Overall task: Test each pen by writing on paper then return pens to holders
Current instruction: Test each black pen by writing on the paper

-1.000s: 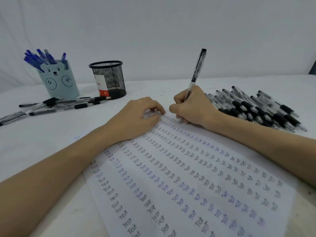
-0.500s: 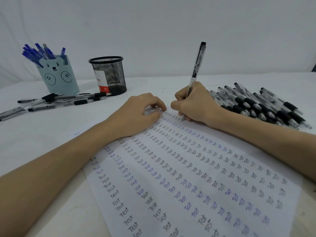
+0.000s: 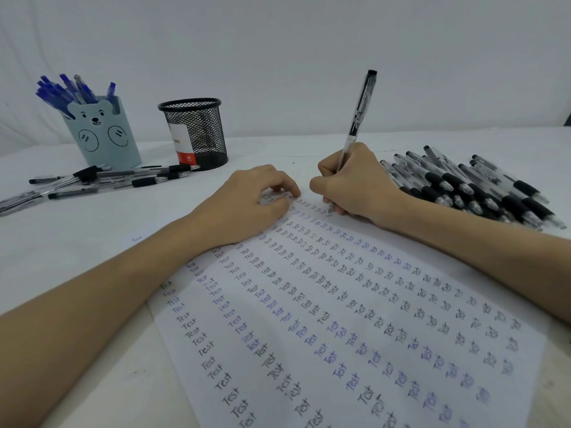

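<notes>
Right now the right hand (image 3: 355,183) pinches a black pen (image 3: 360,115) in a writing grip, fingers curled round the lower barrel, tip down on the paper (image 3: 340,319) at the far end of a row of "Test" words; whether the nib actually touches is hard to tell, the fingers hide it. Pen's long axis runs nearly upright, cap end leaning a bit away from the person and to the right. Left hand (image 3: 247,202) rests on the sheet just beside the right, fingers loosely curled w/ tips pressing the paper flat, holding nothing. Key relation for the next move, I'd judge: the mesh holder (image 3: 194,131) stands far-left of the grip, beyond the left hand, so the right hand must carry the pen across or over the left hand to reach it, or pass it over; left hand is nearer the holders. Bear holder (image 3: 102,134), further left, has blue pens (image 3: 61,91) in it, so black ones prob. go in the mesh cup. Loose black pens (image 3: 102,180) lie in front of both holders, narrowing the low approach; coming from above looks freer. Big pile of pens (image 3: 469,186) sits just right of the right wrist, touching or nearly so, so little room that side. Open table beyond the paper's far edge.
</notes>
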### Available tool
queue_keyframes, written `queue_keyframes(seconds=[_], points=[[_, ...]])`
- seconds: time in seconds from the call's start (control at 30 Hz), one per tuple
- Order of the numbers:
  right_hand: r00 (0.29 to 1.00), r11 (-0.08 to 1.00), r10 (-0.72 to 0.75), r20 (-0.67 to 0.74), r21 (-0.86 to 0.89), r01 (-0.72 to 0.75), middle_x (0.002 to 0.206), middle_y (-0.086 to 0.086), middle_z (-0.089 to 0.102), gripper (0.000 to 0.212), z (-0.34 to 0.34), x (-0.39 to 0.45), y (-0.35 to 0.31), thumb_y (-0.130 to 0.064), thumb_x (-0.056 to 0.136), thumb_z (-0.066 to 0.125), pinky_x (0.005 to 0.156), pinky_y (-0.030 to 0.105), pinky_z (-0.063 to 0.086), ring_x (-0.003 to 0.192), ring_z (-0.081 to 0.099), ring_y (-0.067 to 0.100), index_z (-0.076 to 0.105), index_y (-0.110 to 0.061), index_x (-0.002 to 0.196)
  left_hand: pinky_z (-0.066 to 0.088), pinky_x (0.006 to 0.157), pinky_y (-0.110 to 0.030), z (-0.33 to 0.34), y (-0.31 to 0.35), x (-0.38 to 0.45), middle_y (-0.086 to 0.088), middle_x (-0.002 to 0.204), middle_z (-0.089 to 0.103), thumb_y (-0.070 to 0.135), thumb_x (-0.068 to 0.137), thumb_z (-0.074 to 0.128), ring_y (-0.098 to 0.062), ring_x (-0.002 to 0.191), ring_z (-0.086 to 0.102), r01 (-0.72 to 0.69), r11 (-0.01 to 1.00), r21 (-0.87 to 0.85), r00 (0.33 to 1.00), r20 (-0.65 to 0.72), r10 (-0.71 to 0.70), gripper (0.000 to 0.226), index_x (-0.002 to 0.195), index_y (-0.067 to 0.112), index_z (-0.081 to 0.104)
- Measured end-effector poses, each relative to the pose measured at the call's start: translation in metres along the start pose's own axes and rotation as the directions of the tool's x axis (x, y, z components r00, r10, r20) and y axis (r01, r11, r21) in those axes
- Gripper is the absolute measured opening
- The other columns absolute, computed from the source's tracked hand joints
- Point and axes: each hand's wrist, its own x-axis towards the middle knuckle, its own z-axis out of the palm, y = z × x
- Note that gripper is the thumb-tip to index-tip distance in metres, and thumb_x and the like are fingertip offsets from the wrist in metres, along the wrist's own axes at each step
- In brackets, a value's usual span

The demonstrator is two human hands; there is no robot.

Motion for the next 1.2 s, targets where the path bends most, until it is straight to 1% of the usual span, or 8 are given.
queue_keyframes(seconds=[0.17, 0.3, 0.5, 0.63, 0.83, 1.0, 1.13, 1.2], points=[[0.999, 1.0, 0.027, 0.016, 0.011, -0.027, 0.039, -0.001, 0.024, 0.046, -0.001, 0.001, -0.001, 0.006, 0.074, 0.052, 0.034, 0.013, 0.027, 0.031, 0.045, 0.004, 0.024, -0.014, 0.043, 0.032, 0.077, -0.004, 0.0, -0.001, 0.0, 0.005, 0.103, 0.062, 0.019, 0.089, 0.058, -0.001, 0.095, 0.053, -0.001, 1.0, 0.006, 1.0, 0.007, 0.001, 0.016, 0.101, 0.025, 0.067], [1.0, 1.0, 0.006, -0.016, 0.015, -0.005, 0.038, -0.006, 0.018, 0.047, 0.001, 0.001, -0.001, 0.006, 0.072, 0.052, 0.042, 0.022, 0.029, 0.043, 0.043, 0.017, 0.023, -0.016, 0.044, 0.032, 0.076, -0.003, 0.0, 0.0, 0.0, 0.006, 0.104, 0.062, 0.022, 0.089, 0.057, 0.0, 0.096, 0.053, -0.001, 1.0, 0.015, 1.0, 0.011, 0.0, 0.017, 0.102, 0.025, 0.067], [0.982, 0.947, 0.191, 0.017, 0.261, -0.188, 0.046, 0.006, 0.046, 0.032, -0.01, 0.005, -0.001, -0.006, 0.08, 0.061, 0.037, 0.016, 0.024, 0.033, 0.035, 0.012, 0.046, -0.01, 0.051, 0.034, 0.08, -0.004, -0.003, 0.002, -0.001, 0.006, 0.107, 0.063, 0.018, 0.09, 0.058, 0.0, 0.1, 0.053, 0.025, 1.0, 0.011, 0.999, 0.033, -0.026, 0.019, 0.105, 0.023, 0.067], [0.976, 0.961, 0.216, 0.015, 0.172, -0.216, 0.049, 0.006, 0.044, 0.04, -0.027, 0.01, -0.001, -0.012, 0.082, 0.067, 0.037, 0.016, 0.027, 0.041, 0.036, 0.015, 0.037, -0.013, 0.056, 0.033, 0.083, -0.003, -0.007, 0.005, -0.003, 0.013, 0.11, 0.062, 0.027, 0.087, 0.062, 0.005, 0.102, 0.052, 0.058, 0.998, -0.027, 0.997, 0.06, -0.056, 0.018, 0.105, 0.028, 0.067], [0.944, 0.946, 0.274, 0.184, 0.125, -0.299, 0.044, 0.002, 0.044, 0.046, -0.043, 0.007, -0.006, -0.01, 0.075, 0.077, 0.038, 0.016, 0.03, 0.033, 0.032, 0.012, 0.034, -0.015, 0.059, 0.036, 0.099, -0.019, -0.01, 0.009, -0.005, 0.018, 0.114, 0.061, 0.037, 0.084, 0.065, 0.005, 0.108, 0.051, 0.09, 0.996, -0.024, 0.992, 0.091, -0.088, 0.023, 0.106, 0.031, 0.065], [0.96, 0.941, 0.222, 0.172, 0.221, -0.257, 0.037, -0.001, 0.046, 0.022, -0.044, 0.005, -0.009, -0.028, 0.096, 0.054, 0.034, 0.013, 0.029, 0.029, 0.036, 0.011, 0.053, -0.008, 0.086, 0.036, 0.101, -0.022, -0.01, 0.009, -0.005, 0.017, 0.115, 0.06, 0.037, 0.085, 0.065, 0.003, 0.11, 0.052, 0.094, 0.995, -0.028, 0.991, 0.095, -0.091, 0.024, 0.107, 0.03, 0.065], [0.955, 0.904, 0.205, 0.213, 0.333, -0.268, 0.058, 0.005, 0.06, 0.018, -0.046, 0.005, -0.01, -0.017, 0.099, 0.048, 0.046, 0.021, 0.042, 0.044, 0.057, 0.017, 0.059, -0.01, 0.087, 0.036, 0.101, -0.023, -0.009, 0.008, -0.005, 0.017, 0.116, 0.06, 0.039, 0.084, 0.064, 0.003, 0.111, 0.051, 0.099, 0.995, -0.026, 0.99, 0.102, -0.096, 0.024, 0.107, 0.031, 0.065], [0.951, 0.888, 0.209, 0.228, 0.363, -0.282, 0.066, 0.005, 0.057, 0.013, -0.046, 0.007, -0.009, -0.013, 0.097, 0.05, 0.051, 0.022, 0.04, 0.046, 0.052, 0.017, 0.063, -0.011, 0.093, 0.037, 0.101, -0.022, -0.009, 0.008, -0.005, 0.017, 0.116, 0.06, 0.04, 0.084, 0.063, 0.003, 0.111, 0.051, 0.102, 0.995, -0.021, 0.99, 0.103, -0.099, 0.025, 0.107, 0.031, 0.065]])
